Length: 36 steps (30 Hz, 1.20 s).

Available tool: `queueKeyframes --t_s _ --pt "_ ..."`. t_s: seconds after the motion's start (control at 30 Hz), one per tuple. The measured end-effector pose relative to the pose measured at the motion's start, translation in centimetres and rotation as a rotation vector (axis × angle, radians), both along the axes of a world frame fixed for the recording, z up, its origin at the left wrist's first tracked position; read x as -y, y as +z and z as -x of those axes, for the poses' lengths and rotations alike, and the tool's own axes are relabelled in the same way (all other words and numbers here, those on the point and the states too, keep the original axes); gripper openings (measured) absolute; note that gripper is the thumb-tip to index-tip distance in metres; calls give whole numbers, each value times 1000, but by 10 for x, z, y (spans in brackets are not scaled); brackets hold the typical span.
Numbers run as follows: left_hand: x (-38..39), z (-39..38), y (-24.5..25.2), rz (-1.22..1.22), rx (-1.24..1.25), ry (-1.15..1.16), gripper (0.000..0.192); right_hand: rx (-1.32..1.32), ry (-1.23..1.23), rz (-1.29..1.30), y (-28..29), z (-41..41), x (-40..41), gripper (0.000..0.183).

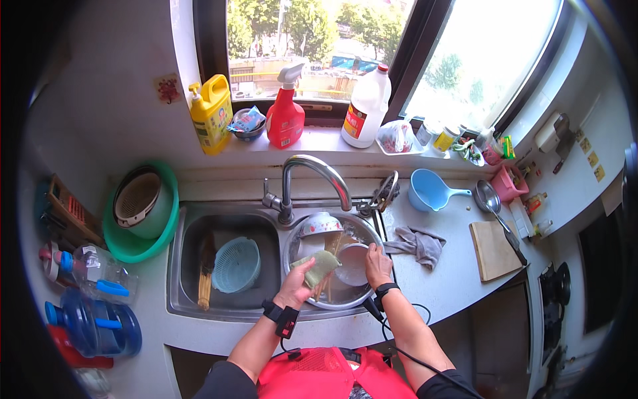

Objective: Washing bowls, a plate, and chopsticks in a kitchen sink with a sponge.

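Note:
My left hand point(298, 283) grips a green scouring cloth or sponge point(321, 265) above a round metal basin point(288, 259) set in the right-hand sink bowl. My right hand point(378, 267) has its fingers on the rim of a pale round bowl point(353, 267), tilted partly in cloudy water. Behind them in the basin rests a white bowl with a red floral pattern point(320, 224). Chopsticks point(333, 244) lie in the water, partly hidden by the cloth. Over the basin arches a chrome faucet point(319, 162); no running water is visible from it.
The left sink bowl holds a blue plastic strainer point(237, 264) and a wooden-handled brush point(205, 284). Rightward on the counter are a grey rag point(421, 245), a blue dipper point(428, 192), a ladle point(488, 197) and a cutting board point(491, 252). A black cable point(398, 344) trails beside my right forearm.

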State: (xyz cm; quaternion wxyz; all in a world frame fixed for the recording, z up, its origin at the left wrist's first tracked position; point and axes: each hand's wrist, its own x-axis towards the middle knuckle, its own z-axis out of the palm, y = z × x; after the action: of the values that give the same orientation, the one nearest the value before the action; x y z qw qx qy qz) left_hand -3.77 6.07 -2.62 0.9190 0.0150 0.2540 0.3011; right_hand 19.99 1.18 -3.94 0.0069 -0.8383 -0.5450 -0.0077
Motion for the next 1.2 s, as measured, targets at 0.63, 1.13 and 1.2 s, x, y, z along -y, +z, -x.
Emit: queueKeyframes --t_s 0.63,1.13,1.2 --pt "8 -3 -9 26 -2 -34 31 365 273 -148 -12 3 -11 5" --pt "16 -6 -15 18 -14 -30 33 337 260 -255 -25 12 7 6" --pt "19 -4 -12 12 -9 -24 33 328 208 -253 -28 12 7 5"
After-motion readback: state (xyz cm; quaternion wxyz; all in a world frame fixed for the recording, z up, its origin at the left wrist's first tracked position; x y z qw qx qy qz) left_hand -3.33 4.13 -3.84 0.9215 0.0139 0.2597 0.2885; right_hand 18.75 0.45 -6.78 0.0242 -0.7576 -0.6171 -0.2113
